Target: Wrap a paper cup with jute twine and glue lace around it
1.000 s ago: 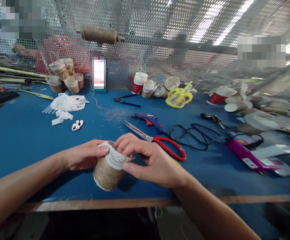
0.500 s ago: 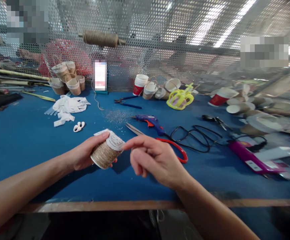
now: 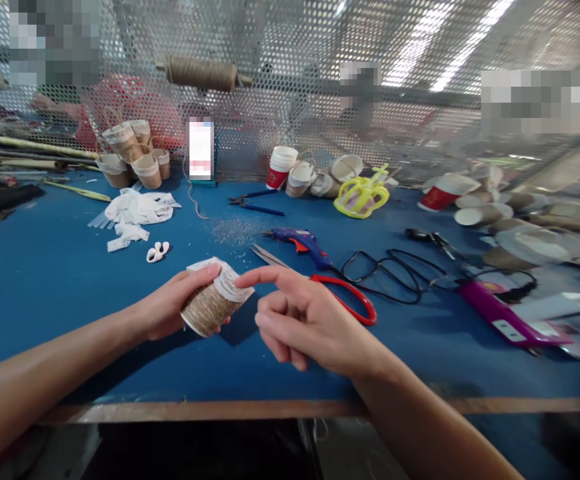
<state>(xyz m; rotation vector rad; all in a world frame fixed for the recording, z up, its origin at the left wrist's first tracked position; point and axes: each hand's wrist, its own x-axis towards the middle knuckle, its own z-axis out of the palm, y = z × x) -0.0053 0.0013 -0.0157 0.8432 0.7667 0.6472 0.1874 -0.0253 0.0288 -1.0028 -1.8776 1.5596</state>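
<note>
My left hand (image 3: 170, 308) is wrapped round a twine-covered paper cup (image 3: 210, 303) with a white lace band near its rim, held tilted just above the blue table (image 3: 45, 280). My right hand (image 3: 303, 323) hovers just right of the cup, index finger stretched out with its tip touching the lace band, the other fingers curled in and holding nothing. Red-handled scissors (image 3: 343, 293) lie on the table right behind my right hand.
A blue glue gun (image 3: 297, 240) with a black cord (image 3: 395, 270), pliers (image 3: 255, 199), a yellow crown (image 3: 361, 193), white lace scraps (image 3: 137, 210), stacked wrapped cups (image 3: 130, 153), paper cups (image 3: 283, 167) and a twine spool (image 3: 203, 72) on the perforated screen. People work behind it.
My right hand let go of the cup, drew back to the right and now points one finger at the lace. My left hand lifted and tilted the cup.
</note>
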